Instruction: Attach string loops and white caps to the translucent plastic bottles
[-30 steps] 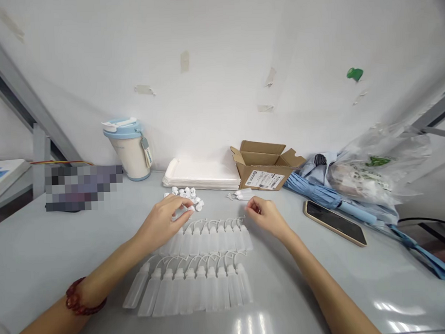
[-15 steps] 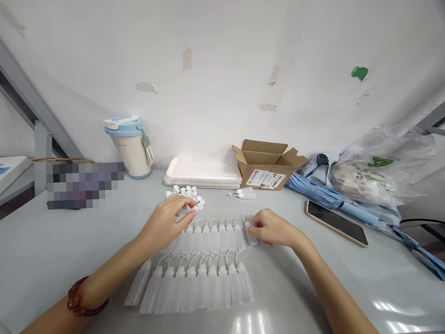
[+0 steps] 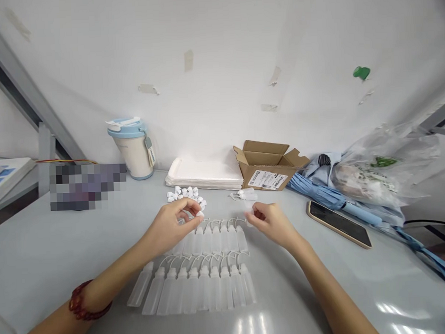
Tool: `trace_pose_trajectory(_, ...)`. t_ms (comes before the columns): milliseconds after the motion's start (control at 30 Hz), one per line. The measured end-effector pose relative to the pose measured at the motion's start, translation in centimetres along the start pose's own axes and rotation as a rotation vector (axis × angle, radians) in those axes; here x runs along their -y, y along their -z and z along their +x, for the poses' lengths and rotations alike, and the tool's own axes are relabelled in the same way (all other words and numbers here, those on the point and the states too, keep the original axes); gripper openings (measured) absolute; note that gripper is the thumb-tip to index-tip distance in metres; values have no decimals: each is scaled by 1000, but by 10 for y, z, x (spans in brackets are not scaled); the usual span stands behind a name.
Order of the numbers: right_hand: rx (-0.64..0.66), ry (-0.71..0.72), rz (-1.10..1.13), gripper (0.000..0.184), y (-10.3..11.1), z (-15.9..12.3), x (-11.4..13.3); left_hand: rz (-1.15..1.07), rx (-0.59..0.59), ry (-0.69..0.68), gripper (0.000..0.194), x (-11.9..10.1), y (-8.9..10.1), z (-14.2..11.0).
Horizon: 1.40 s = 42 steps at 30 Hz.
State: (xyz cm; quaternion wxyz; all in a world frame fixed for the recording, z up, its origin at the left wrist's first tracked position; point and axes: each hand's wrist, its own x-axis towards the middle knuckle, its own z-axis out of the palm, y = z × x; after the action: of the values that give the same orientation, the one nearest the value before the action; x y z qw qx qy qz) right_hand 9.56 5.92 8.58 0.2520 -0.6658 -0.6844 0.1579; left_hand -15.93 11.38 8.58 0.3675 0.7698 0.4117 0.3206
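Observation:
My left hand [image 3: 175, 222] is closed in a pinch on a small white cap [image 3: 200, 214], just in front of a heap of similar white caps [image 3: 182, 192]. To the right, my right hand [image 3: 270, 221] grips a small translucent squeeze bottle [image 3: 249, 207], partly hidden by my fingers. Below my hands, translucent bottles lie side by side in two rows, a back row [image 3: 218, 240] and a front row [image 3: 193, 290], with thin curved straps at their necks. My left hand covers part of the back row. Another bottle [image 3: 248, 194] lies by the cardboard box.
An open cardboard box [image 3: 268, 177] and a stack of white trays [image 3: 204, 173] stand by the wall. A lidded cup [image 3: 132, 153] is at back left. On the right are a phone [image 3: 339, 225], a blue folded umbrella [image 3: 318, 193] and a plastic bag [image 3: 376, 174].
My right hand has lifted the bottle from the right end of the back row and turned it upward. My left hand has drawn back slightly from the heap with a cap in its fingertips.

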Motion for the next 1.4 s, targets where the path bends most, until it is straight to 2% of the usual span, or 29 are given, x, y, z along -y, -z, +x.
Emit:
trace_pose_trajectory(200,-118,242,143,21,-16,-12,19,-380,206,131,18,-1,-6,-3)
trace_pose_trajectory(300,-127,341,188,15,-23,-19,31,-471,242,118,16,-3,-8,-4)
trace_pose_trajectory(433,-53,398,247,20,-29,-25,42,-514,252,94,15,-7,-8,-6)
trace_pose_trajectory(633,101,365,300,29,-29,-29,47,-539,245,29,15,-8,-7,-8)
trace_pose_trajectory(933,138,373,336,31,-24,-28,48,-449,296,-72,17,-7,-5,-9)
trace_pose_trajectory(1167,24,334,383,27,-27,-31,46,-502,299,27,14,-10,-6,-10)
trace_pose_trajectory(1400,95,172,530,19,-29,-34,51,-549,306,97,17,-8,-6,-10)
